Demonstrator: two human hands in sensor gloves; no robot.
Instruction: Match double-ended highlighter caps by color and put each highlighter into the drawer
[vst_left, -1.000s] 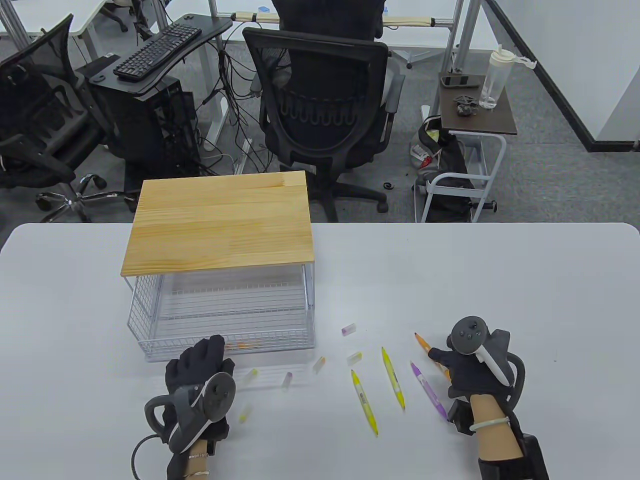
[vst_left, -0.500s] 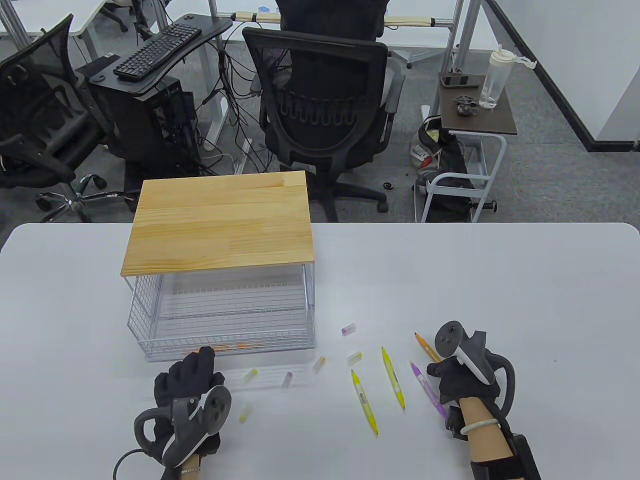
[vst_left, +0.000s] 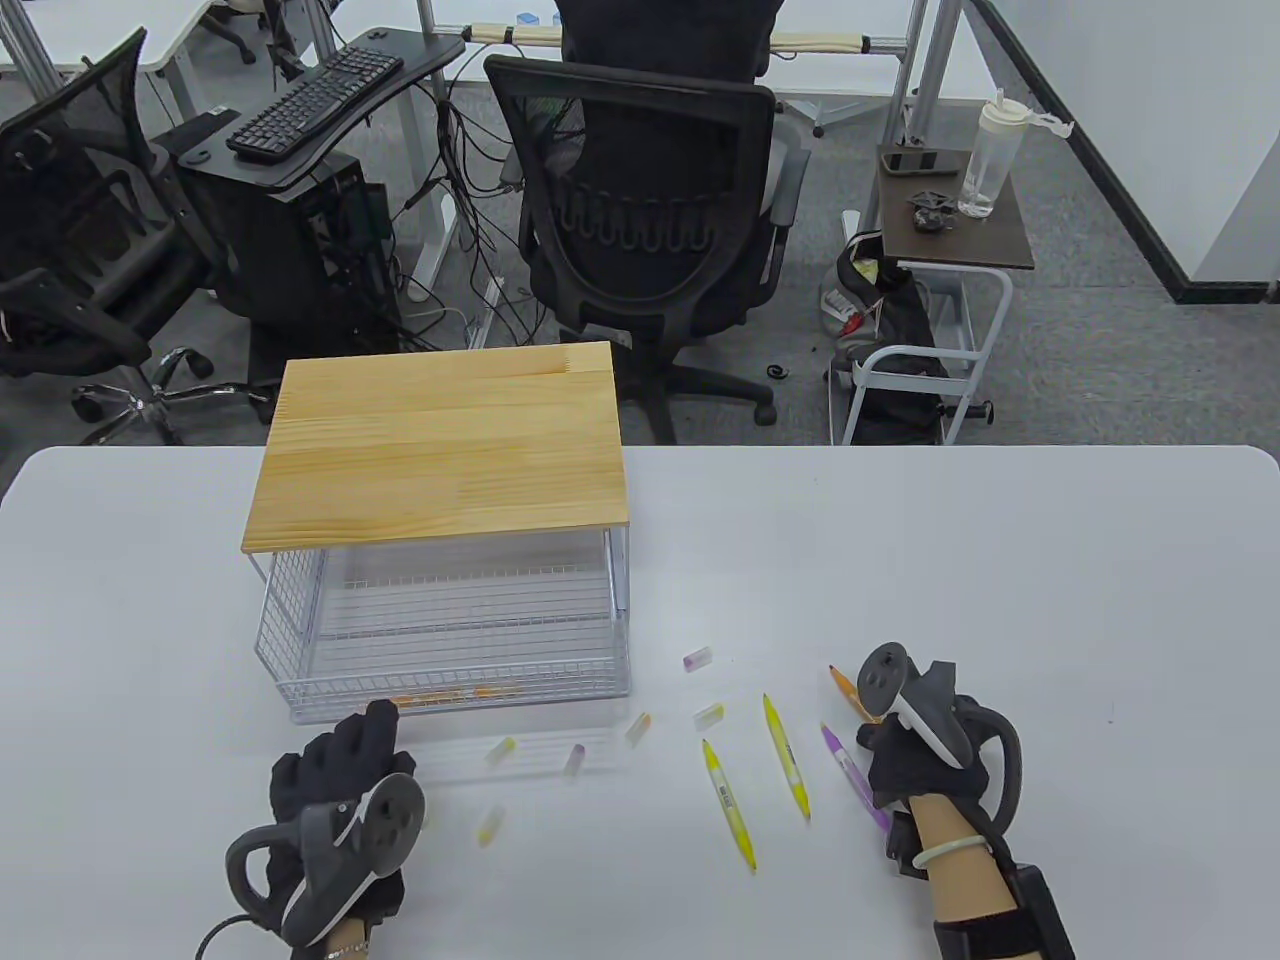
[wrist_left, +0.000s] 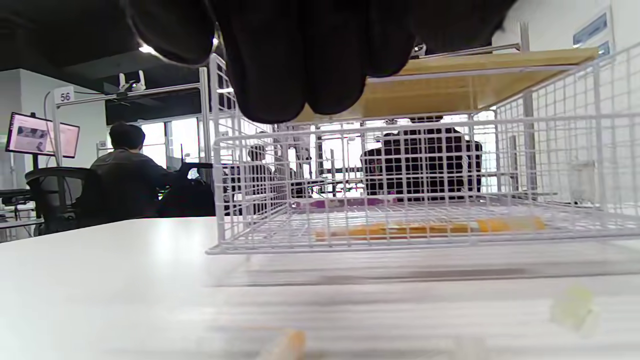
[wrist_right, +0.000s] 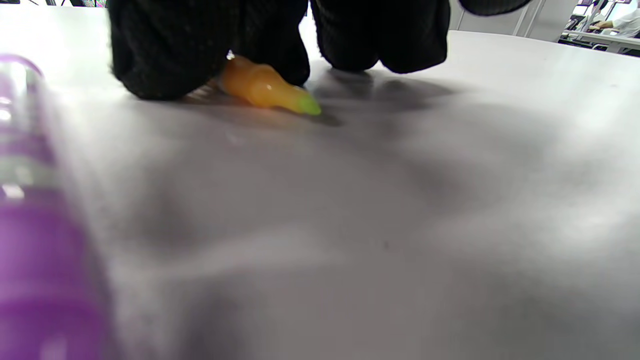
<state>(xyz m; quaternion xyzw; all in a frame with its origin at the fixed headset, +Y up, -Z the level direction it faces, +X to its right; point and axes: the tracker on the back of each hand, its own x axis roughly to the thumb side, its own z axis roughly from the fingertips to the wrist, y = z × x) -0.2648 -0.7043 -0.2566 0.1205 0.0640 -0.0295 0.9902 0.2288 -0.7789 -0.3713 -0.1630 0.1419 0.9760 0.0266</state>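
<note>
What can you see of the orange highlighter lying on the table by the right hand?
The orange highlighter is a slim, glossy plastic pen lying flat on the white table, angled with its pointed, uncapped end away from the person. In the right wrist view its tip looks greenish. The right hand covers its near end, gloved fingers pressed against the barrel. The purple highlighter lies alongside, apart.

— where's my left hand (vst_left: 335, 765)?
— low at the near left, palm down, gloved fingers (wrist_left: 295, 65) straight and held together, reaching forward, gripping nothing.
— and my right hand (vst_left: 915, 765)?
— near right, bare forearm angled in from the bottom edge, wrist bent down. my fingertips (wrist_right: 165, 55) curl onto an orange highlighter (wrist_right: 265, 90), pinching it against the tabletop.
</note>
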